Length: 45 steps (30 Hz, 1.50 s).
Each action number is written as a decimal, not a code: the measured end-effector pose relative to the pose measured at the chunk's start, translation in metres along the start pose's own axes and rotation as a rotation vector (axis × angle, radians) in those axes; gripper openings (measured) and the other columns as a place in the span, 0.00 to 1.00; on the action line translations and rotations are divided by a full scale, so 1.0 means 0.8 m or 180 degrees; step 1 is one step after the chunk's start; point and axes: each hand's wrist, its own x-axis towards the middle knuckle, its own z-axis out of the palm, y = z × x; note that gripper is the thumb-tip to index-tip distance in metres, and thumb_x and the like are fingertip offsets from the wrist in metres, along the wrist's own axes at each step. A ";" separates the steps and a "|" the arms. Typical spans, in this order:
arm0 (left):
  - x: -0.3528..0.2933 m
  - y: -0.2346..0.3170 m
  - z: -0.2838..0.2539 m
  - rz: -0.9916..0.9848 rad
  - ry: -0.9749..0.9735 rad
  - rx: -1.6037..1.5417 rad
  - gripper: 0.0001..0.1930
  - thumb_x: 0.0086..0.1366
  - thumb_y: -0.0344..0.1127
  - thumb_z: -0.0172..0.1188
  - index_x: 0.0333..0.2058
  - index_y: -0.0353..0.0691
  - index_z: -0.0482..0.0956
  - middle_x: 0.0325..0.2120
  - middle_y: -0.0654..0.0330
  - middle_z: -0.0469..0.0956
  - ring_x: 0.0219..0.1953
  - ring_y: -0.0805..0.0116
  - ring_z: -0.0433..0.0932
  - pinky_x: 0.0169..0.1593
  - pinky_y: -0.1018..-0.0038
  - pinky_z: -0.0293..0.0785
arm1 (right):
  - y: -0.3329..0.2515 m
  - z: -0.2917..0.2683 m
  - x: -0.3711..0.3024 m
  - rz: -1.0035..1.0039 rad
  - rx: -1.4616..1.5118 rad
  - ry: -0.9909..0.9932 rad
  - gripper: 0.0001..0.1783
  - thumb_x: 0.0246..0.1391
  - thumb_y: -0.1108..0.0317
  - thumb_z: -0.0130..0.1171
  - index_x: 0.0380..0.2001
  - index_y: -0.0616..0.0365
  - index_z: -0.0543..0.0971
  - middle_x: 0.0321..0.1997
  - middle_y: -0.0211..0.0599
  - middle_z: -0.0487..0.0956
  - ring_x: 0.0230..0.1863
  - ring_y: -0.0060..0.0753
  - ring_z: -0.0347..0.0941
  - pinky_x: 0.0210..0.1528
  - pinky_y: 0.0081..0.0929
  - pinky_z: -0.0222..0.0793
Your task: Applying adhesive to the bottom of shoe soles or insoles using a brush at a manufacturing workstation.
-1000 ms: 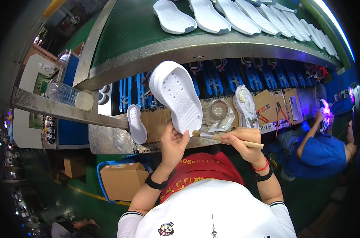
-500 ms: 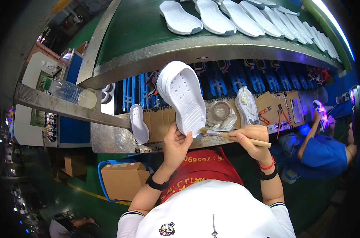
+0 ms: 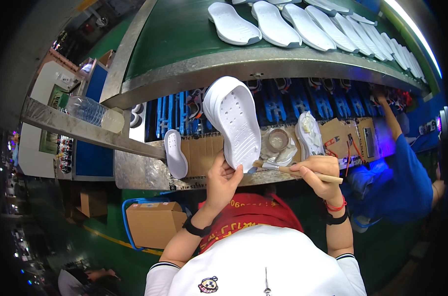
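Observation:
A white shoe sole (image 3: 238, 121) is tilted up in front of me, its perforated inner face showing. My left hand (image 3: 222, 182) is closed on its near end, thumb on the face and fingers behind. Closed round the wooden handle of a paintbrush (image 3: 283, 169) is my right hand (image 3: 321, 173). The bristles are at the sole's near edge, close to my left thumb; whether they touch, I cannot tell. Beyond the brush, a round dish (image 3: 276, 140) rests on crumpled whitish material. Another sole (image 3: 309, 134) with pale scraps on it lies to the dish's right.
A smaller white insole-like piece (image 3: 175, 155) lies at the bench's left. Several white soles (image 3: 233, 23) line the green conveyor (image 3: 179, 37), whose metal edge (image 3: 263, 64) runs above the bench. Red-handled cutters (image 3: 331, 146) lie right. A co-worker's arm (image 3: 392, 116) reaches in at right; a bottle (image 3: 88, 112) is left.
The sole, brush and both my hands have shifted slightly right in the picture, as has the bench. At the right, the co-worker has stretched an arm towards the racks beneath the conveyor.

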 end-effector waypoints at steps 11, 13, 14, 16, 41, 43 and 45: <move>0.120 0.101 0.015 0.0128 -0.0605 -0.0676 0.26 0.56 0.20 0.54 0.51 0.28 0.53 0.42 0.45 0.73 0.41 0.59 0.78 0.41 0.67 0.80 | -0.007 -0.037 -0.037 0.0669 0.0642 0.1558 0.14 0.48 0.70 0.50 0.24 0.72 0.79 0.19 0.47 0.79 0.20 0.32 0.76 0.25 0.20 0.71; 0.186 0.148 0.024 0.0096 -0.0592 -0.1144 0.21 0.60 0.24 0.51 0.51 0.23 0.58 0.42 0.43 0.73 0.43 0.56 0.77 0.44 0.66 0.80 | -0.005 -0.038 -0.044 0.0838 0.0710 0.1620 0.15 0.48 0.69 0.50 0.25 0.73 0.79 0.20 0.48 0.79 0.20 0.33 0.76 0.26 0.22 0.72; 0.234 0.160 0.026 0.0244 -0.0767 -0.1482 0.17 0.62 0.25 0.49 0.48 0.21 0.64 0.44 0.42 0.72 0.45 0.53 0.76 0.46 0.67 0.79 | -0.004 -0.039 -0.048 0.0809 0.0697 0.1616 0.15 0.49 0.68 0.50 0.25 0.73 0.79 0.20 0.48 0.79 0.20 0.34 0.77 0.26 0.23 0.72; 0.312 0.196 0.012 0.0188 -0.0898 -0.2239 0.15 0.64 0.25 0.47 0.46 0.18 0.64 0.47 0.36 0.68 0.50 0.47 0.71 0.53 0.66 0.75 | -0.007 -0.036 -0.045 0.0789 0.0765 0.1533 0.15 0.49 0.68 0.50 0.25 0.74 0.79 0.20 0.48 0.79 0.20 0.34 0.77 0.26 0.23 0.73; -0.017 -0.299 -0.334 -0.1829 0.2421 0.0033 0.17 0.53 0.27 0.62 0.39 0.38 0.65 0.31 0.59 0.67 0.31 0.66 0.73 0.32 0.74 0.72 | 0.024 0.026 -0.055 0.1579 0.1431 0.0964 0.14 0.53 0.72 0.47 0.31 0.73 0.79 0.25 0.49 0.80 0.24 0.32 0.77 0.29 0.21 0.73; -0.017 -0.290 -0.343 -0.1791 0.2271 -0.0769 0.14 0.55 0.25 0.59 0.38 0.38 0.65 0.29 0.60 0.67 0.31 0.68 0.73 0.32 0.74 0.72 | 0.022 0.032 -0.053 0.1611 0.1396 0.0983 0.15 0.53 0.70 0.47 0.30 0.74 0.79 0.23 0.50 0.79 0.23 0.34 0.77 0.28 0.22 0.73; -0.012 -0.275 -0.340 -0.1433 0.1943 -0.1573 0.11 0.59 0.23 0.53 0.41 0.37 0.68 0.30 0.61 0.71 0.33 0.70 0.74 0.34 0.76 0.71 | 0.020 0.037 -0.050 0.1566 0.1384 0.0969 0.17 0.53 0.68 0.47 0.29 0.74 0.79 0.22 0.51 0.79 0.22 0.35 0.76 0.27 0.23 0.72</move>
